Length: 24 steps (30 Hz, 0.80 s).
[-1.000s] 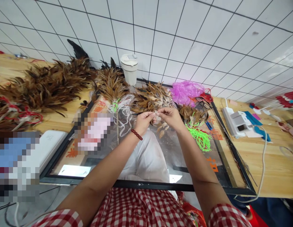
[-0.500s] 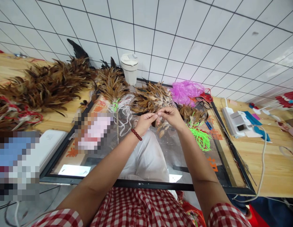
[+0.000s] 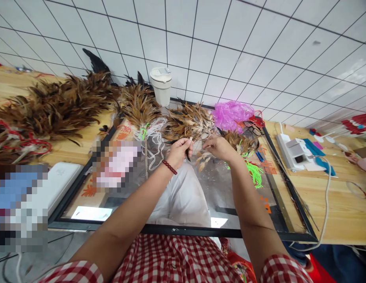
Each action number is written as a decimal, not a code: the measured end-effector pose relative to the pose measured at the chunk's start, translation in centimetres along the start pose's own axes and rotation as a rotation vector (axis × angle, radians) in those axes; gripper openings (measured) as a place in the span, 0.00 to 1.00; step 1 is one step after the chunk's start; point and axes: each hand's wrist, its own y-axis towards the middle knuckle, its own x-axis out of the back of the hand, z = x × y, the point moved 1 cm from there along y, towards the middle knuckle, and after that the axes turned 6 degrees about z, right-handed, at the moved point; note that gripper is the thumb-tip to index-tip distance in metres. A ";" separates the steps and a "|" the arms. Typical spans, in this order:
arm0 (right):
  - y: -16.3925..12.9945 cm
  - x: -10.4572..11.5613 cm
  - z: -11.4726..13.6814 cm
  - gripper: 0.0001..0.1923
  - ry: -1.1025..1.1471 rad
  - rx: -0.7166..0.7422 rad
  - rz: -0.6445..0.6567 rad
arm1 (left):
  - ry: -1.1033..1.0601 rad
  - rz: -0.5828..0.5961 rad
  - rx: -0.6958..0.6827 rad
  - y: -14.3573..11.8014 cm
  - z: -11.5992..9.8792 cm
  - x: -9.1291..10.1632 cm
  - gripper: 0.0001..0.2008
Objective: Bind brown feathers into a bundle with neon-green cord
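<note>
A: Which step is in hand?

B: A small feather bundle (image 3: 189,146) is pinched at its quill end by the left hand (image 3: 179,151), held above the glass panel (image 3: 183,196) lying on the counter (image 3: 333,200). The right hand (image 3: 220,147) is set just beside it, its fingers curled near loose feathers (image 3: 202,159); whether anything is gripped there cannot be told. Gathering or binding of feathers is judged to be under way.

A: What is called for next?

B: Probably one more feather is to be picked and laid against the bundle with quills aligned, while the left pinch is kept firm so nothing slips.

A: Any containers?

B: A lidded white cup (image 3: 161,85) is seen by the tiled wall, its contents hidden. No tray is used; brown feather heaps (image 3: 61,106), a pink plastic bag (image 3: 231,114) and green cord (image 3: 254,173) are simply spread about.
</note>
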 end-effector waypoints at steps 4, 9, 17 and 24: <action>0.4 -1.3 -0.1 0.13 -0.155 -0.076 0.058 | -0.013 -0.008 -0.020 0.1 -0.1 0.1 0.14; 0.6 -1.1 0.1 0.07 0.049 -0.121 -0.063 | -0.010 -0.016 -0.059 0.3 0.1 0.3 0.14; 0.9 -0.6 0.6 0.12 0.860 -0.235 -0.176 | -0.005 -0.118 -0.132 0.6 0.6 0.5 0.12; 1.3 -1.1 1.0 0.21 0.956 -0.212 -0.183 | 0.015 -0.102 -0.165 0.3 0.0 0.2 0.11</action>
